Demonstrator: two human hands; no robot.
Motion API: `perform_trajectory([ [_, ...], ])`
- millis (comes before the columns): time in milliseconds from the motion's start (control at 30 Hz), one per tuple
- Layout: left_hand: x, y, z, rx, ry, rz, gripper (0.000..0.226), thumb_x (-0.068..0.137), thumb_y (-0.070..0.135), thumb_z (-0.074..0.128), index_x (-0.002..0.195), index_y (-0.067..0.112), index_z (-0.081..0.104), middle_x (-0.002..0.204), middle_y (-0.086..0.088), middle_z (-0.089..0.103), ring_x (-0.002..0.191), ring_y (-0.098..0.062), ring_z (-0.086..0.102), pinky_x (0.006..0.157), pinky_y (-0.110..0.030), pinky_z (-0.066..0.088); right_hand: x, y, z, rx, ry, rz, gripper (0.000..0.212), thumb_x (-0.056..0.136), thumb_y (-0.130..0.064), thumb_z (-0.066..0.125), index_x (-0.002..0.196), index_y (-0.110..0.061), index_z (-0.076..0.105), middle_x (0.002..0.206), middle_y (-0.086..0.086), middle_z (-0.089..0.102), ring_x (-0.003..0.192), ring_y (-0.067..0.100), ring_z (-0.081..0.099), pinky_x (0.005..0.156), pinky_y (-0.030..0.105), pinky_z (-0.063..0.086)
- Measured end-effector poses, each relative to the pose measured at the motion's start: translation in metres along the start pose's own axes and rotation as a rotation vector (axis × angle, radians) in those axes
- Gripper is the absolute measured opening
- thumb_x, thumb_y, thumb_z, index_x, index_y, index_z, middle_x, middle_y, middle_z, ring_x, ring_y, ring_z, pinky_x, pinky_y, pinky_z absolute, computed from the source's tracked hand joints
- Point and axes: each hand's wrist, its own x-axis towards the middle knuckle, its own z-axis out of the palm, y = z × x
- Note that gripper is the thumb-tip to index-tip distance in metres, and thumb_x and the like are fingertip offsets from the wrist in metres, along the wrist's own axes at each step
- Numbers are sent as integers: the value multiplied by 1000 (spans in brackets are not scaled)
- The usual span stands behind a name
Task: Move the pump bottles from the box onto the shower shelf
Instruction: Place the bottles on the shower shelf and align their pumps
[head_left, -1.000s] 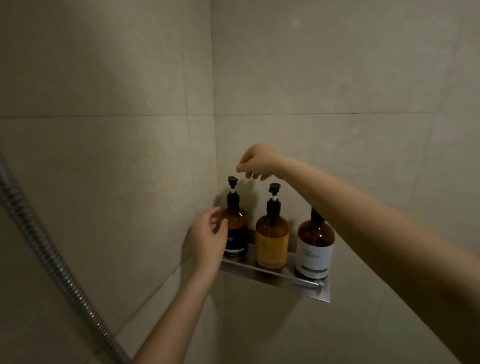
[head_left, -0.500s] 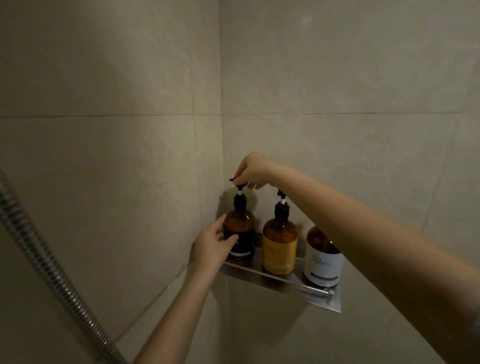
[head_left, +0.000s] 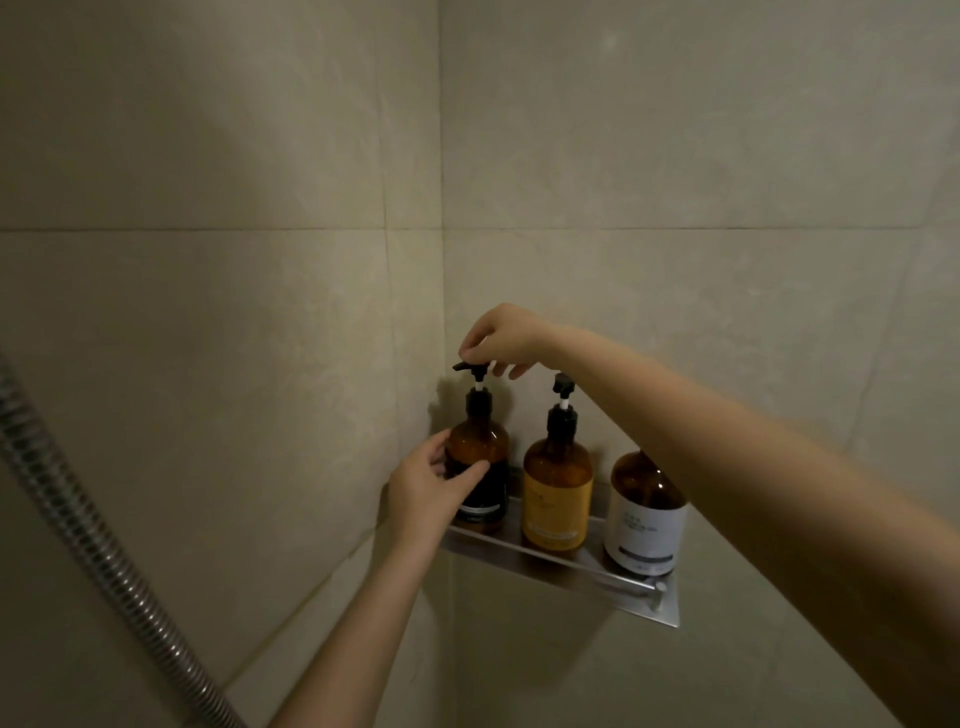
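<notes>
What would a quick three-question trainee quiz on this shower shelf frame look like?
1. True or false: the right hand pinches the pump head of the amber bottle with the black label.
2. How many bottles stand on the steel corner shelf?
3. Which bottle's pump top is hidden by the right forearm: A) amber bottle with the yellow label, B) amber bottle with the white label?

Key: 1 true, while the left hand steadies its body; 2 three; 3 B.
</notes>
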Motion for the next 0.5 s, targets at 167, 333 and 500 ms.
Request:
perform_trajectory([
  [167, -1, -1, 2, 15, 32, 15, 62, 72, 33, 75, 128, 24, 53, 123, 1, 63, 110, -14, 59, 86, -26, 46, 5, 3, 2, -16, 140, 88, 37, 89, -35, 58, 108, -4, 62, 82, 8, 64, 70, 19, 61, 59, 25, 53],
  [333, 1, -1, 3, 17, 27, 13, 60, 71, 31, 76, 127, 24, 53, 123, 3, 63, 112, -13, 59, 85, -24, 44, 6, 2, 2, 160, 50, 203, 26, 86, -22, 64, 102, -1, 64, 78, 10, 64, 69, 19, 61, 78, 33, 57],
  [500, 0, -3, 5, -13, 17, 10, 56, 73, 30, 75, 124, 26, 52, 123, 4, 63, 109, -12, 61, 83, -23, 46, 3, 7, 0, 221, -31, 94, 15, 91, -13, 55, 97, -9, 68, 75, 3, 61, 62, 10, 55, 61, 21, 53],
])
